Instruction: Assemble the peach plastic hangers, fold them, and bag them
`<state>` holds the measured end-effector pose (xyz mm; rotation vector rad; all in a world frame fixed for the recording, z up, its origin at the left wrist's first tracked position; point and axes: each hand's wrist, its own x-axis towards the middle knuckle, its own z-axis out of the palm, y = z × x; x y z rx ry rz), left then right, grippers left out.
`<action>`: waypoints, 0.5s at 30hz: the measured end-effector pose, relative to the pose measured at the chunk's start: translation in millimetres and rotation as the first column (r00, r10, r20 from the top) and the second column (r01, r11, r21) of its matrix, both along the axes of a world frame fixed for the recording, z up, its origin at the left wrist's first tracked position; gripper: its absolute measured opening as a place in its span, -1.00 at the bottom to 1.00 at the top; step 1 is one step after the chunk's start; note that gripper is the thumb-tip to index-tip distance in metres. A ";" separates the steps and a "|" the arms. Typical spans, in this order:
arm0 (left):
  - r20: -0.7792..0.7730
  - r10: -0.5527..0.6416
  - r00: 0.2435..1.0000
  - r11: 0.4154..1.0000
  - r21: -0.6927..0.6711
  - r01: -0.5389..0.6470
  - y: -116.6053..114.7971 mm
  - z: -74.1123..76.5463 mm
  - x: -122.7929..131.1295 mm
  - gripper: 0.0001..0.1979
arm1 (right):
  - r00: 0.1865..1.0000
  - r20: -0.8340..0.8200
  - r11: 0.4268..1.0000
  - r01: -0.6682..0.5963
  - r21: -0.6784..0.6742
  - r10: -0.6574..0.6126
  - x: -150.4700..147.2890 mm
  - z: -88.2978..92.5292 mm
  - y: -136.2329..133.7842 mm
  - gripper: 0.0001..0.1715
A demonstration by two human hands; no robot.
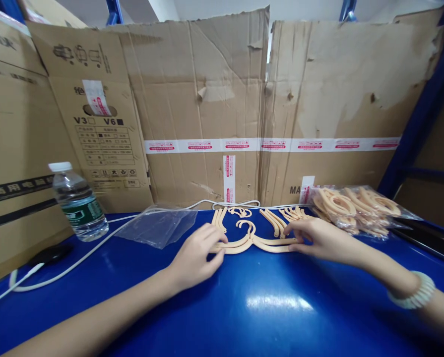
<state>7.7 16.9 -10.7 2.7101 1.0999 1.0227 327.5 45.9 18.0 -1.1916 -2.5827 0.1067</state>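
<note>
A beige plastic folding clothes hanger [250, 240] lies on the blue table, its two arms spread sideways and its hook pointing away from me. My left hand [199, 255] is closed around the end of its left arm, thumb on the near side. At the opposite end, my right hand [316, 238] pinches the right arm between thumb and fingers. Both arm tips are hidden by my fingers. Just beyond the hanger lie loose hanger arms [219, 220], a second group of arms [272, 222], loose hooks [240, 212] and more beige pieces [294, 213].
Bagged beige hangers [351, 208] are piled at the back right. A clear plastic bag [158, 225] lies at back left, near a water bottle [78, 203], a black device [50, 254] and a white cable [84, 260]. Cardboard sheets [207, 114] wall off the back.
</note>
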 end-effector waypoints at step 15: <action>0.028 0.099 0.995 0.975 -0.203 -0.091 19.5 -9.8 -8.8 -0.92 | 0.993 0.029 0.987 0.115 -0.109 -0.113 7.1 -13.7 15.4 -0.73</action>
